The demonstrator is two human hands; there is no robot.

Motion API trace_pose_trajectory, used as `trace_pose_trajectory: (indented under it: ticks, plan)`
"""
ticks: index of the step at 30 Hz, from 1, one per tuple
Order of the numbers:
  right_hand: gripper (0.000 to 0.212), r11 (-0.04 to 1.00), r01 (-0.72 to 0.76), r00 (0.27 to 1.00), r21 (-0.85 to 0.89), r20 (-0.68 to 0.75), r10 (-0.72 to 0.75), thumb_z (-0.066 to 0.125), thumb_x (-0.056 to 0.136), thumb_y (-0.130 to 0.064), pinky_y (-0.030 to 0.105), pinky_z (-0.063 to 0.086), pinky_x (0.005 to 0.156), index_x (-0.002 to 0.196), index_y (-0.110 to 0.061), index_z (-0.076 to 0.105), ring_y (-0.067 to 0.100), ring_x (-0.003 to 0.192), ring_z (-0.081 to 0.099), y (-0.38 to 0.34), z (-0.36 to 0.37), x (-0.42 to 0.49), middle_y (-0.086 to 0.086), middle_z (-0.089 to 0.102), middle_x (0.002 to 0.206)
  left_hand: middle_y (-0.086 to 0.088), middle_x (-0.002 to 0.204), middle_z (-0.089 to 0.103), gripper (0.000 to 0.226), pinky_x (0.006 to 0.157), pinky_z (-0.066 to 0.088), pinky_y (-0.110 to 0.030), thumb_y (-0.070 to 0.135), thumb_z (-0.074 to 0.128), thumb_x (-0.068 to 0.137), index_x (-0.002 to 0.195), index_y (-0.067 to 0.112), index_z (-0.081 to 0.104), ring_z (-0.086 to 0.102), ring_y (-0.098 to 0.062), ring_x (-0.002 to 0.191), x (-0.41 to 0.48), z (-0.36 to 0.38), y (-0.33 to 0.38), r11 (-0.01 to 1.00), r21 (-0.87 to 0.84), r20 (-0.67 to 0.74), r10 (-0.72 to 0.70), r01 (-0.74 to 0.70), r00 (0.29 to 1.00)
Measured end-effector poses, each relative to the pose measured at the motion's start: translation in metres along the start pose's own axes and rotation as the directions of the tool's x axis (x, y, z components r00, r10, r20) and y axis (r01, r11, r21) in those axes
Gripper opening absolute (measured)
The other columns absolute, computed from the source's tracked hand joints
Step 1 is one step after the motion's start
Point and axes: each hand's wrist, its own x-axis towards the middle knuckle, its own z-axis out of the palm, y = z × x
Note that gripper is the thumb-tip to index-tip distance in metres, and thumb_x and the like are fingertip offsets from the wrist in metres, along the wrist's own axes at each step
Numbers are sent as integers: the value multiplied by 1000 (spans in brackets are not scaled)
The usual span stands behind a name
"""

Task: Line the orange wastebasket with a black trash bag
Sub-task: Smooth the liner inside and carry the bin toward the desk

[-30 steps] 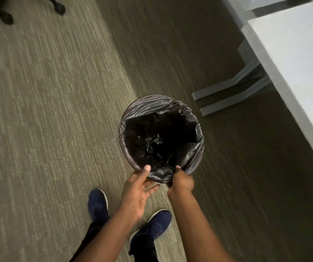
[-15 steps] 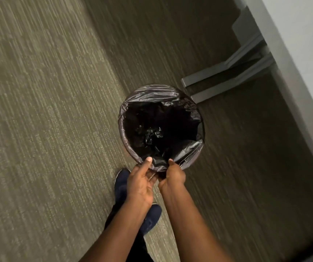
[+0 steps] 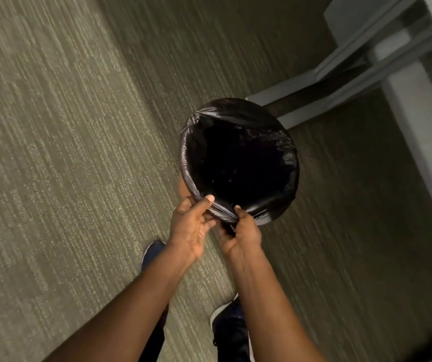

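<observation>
Wastebasket (image 3: 183,184) upright on carpet (image 3: 66,152), mouth up toward cam, just beyond fingertips. Black trash bag (image 3: 277,207) folded over rim. L hand (image 3: 190,229) + R hand (image 3: 243,235) pinch gathered bag slack at near rim, between them.

No legible text, label, brand, number or sign found on any surface in view; picture partly motion-blurred.

The carpet floor (image 3: 66,152) on the left side of the wastebasket (image 3: 183,185) is wide open. Behind it, grey bench legs (image 3: 322,100) stand close, so there is little room there. Two shoes (image 3: 232,327) stand near its front.
</observation>
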Motion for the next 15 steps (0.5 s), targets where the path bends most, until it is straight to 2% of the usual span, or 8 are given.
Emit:
trace_pose_trajectory:
  ticks: [1, 4, 6, 8, 10, 13, 15]
  plan:
    - [18, 999, -17, 999, -29, 47, 18, 66, 96, -20, 44, 60, 81, 101, -3, 65, 28, 78, 70, -5, -1, 10, 18, 72, 97, 1, 79, 77, 12, 80, 56, -40, 7, 68, 90, 94, 17, 65, 75, -16, 75, 11, 2, -1, 1000, 9, 23, 14, -14, 1000]
    - [62, 988, -37, 988, -149, 141, 58, 62, 88, -61, 41, 57, 83, 116, -6, 66, 30, 92, 71, -22, -22, 43, 19, 72, 112, 2, 78, 78, 13, 69, 60, -40, 8, 67, 90, 100, 17, 62, 76, -16, 74, 46, 11, -4, 998, 34, 73, 46, -49, 996]
    - [78, 989, -44, 982, -142, 178, 69, 58, 83, -73, 45, 56, 83, 119, -4, 64, 35, 99, 69, -38, -37, 65, 23, 71, 107, 1, 82, 79, 17, 62, 61, -42, 8, 66, 91, 103, 19, 62, 77, -19, 77, 67, 18, -6, 998, 45, 103, 46, -51, 994]
    - [77, 995, -53, 977, -84, 201, 69, 60, 84, -68, 45, 59, 78, 124, -2, 61, 39, 96, 69, -57, -54, 85, 25, 73, 94, 0, 81, 79, 15, 59, 60, -39, 6, 65, 91, 98, 20, 63, 77, -18, 75, 86, 28, -12, 997, 63, 114, 26, -33, 993]
    - [69, 995, -61, 970, -76, 232, 77, 60, 91, -54, 43, 63, 72, 134, 0, 57, 39, 89, 70, -74, -67, 101, 25, 73, 89, 0, 79, 79, 14, 64, 60, -38, 5, 63, 92, 95, 18, 64, 75, -18, 76, 102, 42, -22, 994, 104, 136, 15, -30, 991]
    - [55, 996, -19, 974, -85, 225, 38, 52, 100, -32, 39, 63, 63, 142, 3, 52, 35, 77, 73, -90, -80, 121, 24, 72, 93, -3, 80, 76, 12, 66, 56, -34, 4, 63, 91, 91, 16, 64, 70, -20, 77, 121, 68, -35, 983, 180, 186, -3, -31, 982]
    - [49, 998, 33, 978, -60, 210, -19, 49, 103, -25, 39, 63, 63, 144, 3, 50, 35, 86, 71, -102, -85, 133, 25, 69, 111, -5, 85, 73, 9, 59, 55, -29, 5, 64, 91, 91, 14, 64, 67, -18, 73, 132, 88, -43, 972, 229, 213, -9, -41, 977]
